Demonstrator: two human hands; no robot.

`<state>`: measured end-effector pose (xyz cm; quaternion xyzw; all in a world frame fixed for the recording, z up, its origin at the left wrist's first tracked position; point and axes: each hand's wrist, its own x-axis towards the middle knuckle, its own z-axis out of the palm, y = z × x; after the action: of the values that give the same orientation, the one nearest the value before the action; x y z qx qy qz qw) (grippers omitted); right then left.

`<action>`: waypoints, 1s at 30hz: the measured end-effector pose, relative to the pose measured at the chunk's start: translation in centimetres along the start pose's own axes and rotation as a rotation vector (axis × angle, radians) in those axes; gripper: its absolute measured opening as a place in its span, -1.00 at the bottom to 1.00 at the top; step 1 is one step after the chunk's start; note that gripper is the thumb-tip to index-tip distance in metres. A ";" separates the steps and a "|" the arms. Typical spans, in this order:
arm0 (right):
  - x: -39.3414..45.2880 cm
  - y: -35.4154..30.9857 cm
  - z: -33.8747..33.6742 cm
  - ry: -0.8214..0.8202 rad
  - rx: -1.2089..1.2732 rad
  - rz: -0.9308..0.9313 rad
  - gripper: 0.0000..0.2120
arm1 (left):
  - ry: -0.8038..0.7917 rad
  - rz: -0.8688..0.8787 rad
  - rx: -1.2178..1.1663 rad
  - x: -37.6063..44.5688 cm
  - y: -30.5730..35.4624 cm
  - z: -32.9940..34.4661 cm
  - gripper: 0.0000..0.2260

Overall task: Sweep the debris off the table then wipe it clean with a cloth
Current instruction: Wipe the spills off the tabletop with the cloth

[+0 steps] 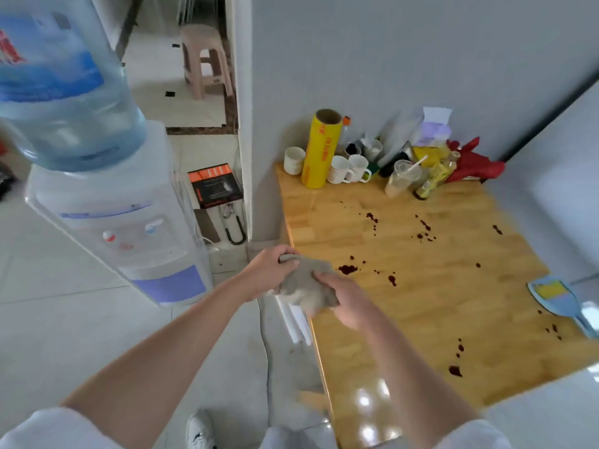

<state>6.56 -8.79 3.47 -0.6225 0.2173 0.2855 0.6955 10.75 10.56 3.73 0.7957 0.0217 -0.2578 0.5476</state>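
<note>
Both hands hold a grey cloth (308, 288) at the left edge of the wooden table (453, 286). The left hand (270, 272) grips the cloth's upper left part, fingers curled over its top fold. The right hand (346, 301) grips the cloth's right side, fingers closed into the fabric. The cloth is bunched between the two hands, partly over the table edge and partly over the floor.

Dark red stains (348, 269) are scattered across the tabletop; the largest lies just beside the cloth, others spread toward the middle and the near right. At the far end of the table stand white mugs (338, 170), a yellow roll of wrap (321, 153) and bottles. A blue dustpan (557, 298) rests at the right edge. A water dispenser (107, 202) stands on the floor to the left.
</note>
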 end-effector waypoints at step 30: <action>29.9 -8.1 -14.8 0.771 -0.180 -0.125 -0.81 | -0.258 0.187 1.103 39.0 1.6 0.2 -0.50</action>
<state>34.93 -20.19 -12.12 -0.7544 0.3983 0.0058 0.5218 44.93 0.09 -11.88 0.9244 -0.2535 -0.2765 0.0700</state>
